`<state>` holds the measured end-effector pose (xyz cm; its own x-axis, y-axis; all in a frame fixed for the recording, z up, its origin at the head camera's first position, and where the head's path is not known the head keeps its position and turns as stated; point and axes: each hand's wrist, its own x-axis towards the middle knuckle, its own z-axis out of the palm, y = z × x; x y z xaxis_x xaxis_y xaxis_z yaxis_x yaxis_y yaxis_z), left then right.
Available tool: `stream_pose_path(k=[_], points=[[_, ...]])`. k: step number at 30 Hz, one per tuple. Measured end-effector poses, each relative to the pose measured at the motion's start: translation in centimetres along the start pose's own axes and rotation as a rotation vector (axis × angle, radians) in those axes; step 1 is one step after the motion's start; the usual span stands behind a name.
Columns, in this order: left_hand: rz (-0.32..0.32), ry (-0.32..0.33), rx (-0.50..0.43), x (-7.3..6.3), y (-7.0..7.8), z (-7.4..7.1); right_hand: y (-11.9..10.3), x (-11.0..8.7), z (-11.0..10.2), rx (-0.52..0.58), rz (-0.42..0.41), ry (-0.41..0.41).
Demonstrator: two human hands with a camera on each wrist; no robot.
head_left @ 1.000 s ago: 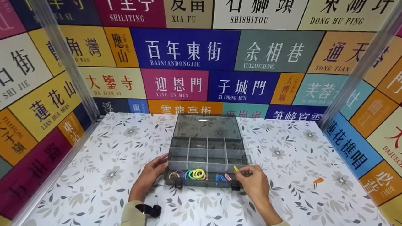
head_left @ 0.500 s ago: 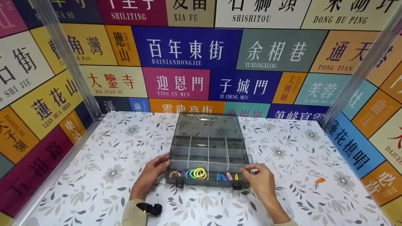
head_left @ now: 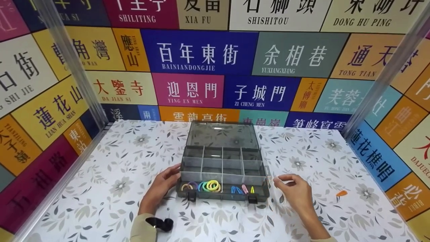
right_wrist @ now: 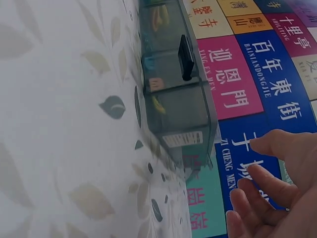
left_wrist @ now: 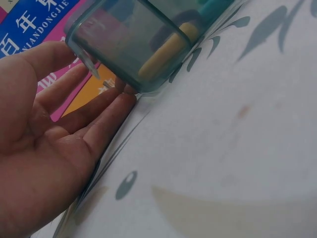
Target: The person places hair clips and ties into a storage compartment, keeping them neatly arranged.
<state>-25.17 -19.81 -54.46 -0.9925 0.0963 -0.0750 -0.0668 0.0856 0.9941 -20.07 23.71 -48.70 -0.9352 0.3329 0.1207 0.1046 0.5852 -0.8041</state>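
Note:
A dark see-through divided box (head_left: 221, 174) stands on the table with its lid (head_left: 223, 135) raised at the back. My left hand (head_left: 159, 190) is at the box's left side; in the left wrist view its extended fingertips touch the box wall. Several coloured hair ties, one a yellow hair tie (head_left: 218, 187), lie in the front left. The front right holds blue hair clips (head_left: 233, 190), a pink hair clip (head_left: 245, 189) and a yellow hair clip (head_left: 252, 190). Loosely bent and holding nothing, my right hand (head_left: 297, 195) hovers right of the box, apart from it.
An orange hair clip (head_left: 341, 193) lies on the flower-patterned table (head_left: 302, 144), to the right of my right hand. Two black latches hang on the box's front, one a latch (head_left: 252, 199) at the right. Walls with coloured signs (head_left: 200, 52) enclose the table.
The yellow hair clip went from my right fingers into the box's front right part. My right hand then drew away to the right. My left hand stayed at the box's side.

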Motion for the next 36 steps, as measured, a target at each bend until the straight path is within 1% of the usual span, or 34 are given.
stream_pose_path(k=[4, 8, 9, 13, 16, 18, 25, 32, 34, 36], points=[[-0.009, -0.004, -0.004, 0.0, 0.1, 0.0, 0.8, 0.6, -0.9, -0.004, 0.016, -0.069], [-0.026, 0.008, 0.009, 0.1, 0.1, 0.1, 1.9, 1.3, -1.9, -0.016, 0.016, -0.135], [-0.027, 0.010, 0.009, 0.1, 0.1, 0.1, 2.2, 1.5, -2.1, -0.021, 0.010, -0.147], [-0.021, 0.008, 0.007, 0.0, 0.1, 0.0, 3.7, 2.3, -3.2, -0.057, -0.066, -0.191], [-0.013, -0.002, 0.000, -0.1, 0.1, 0.0, 4.8, 2.9, -4.3, -0.098, -0.128, -0.210], [-0.009, -0.009, -0.002, -0.1, 0.1, -0.1, 5.5, 3.3, -5.0, -0.135, -0.149, -0.217], [-0.007, -0.009, 0.010, -0.1, 0.2, -0.1, 7.6, 4.6, -7.9, -0.211, -0.169, -0.236], [-0.003, -0.019, 0.016, -0.1, 0.1, -0.2, 9.8, 5.9, -10.7, -0.290, -0.233, -0.256], [-0.001, -0.026, 0.009, -0.1, 0.0, -0.2, 10.3, 6.3, -11.4, -0.306, -0.230, -0.275], [0.001, -0.029, 0.008, -0.1, 0.0, -0.1, 10.9, 6.6, -12.2, -0.325, -0.208, -0.300]])
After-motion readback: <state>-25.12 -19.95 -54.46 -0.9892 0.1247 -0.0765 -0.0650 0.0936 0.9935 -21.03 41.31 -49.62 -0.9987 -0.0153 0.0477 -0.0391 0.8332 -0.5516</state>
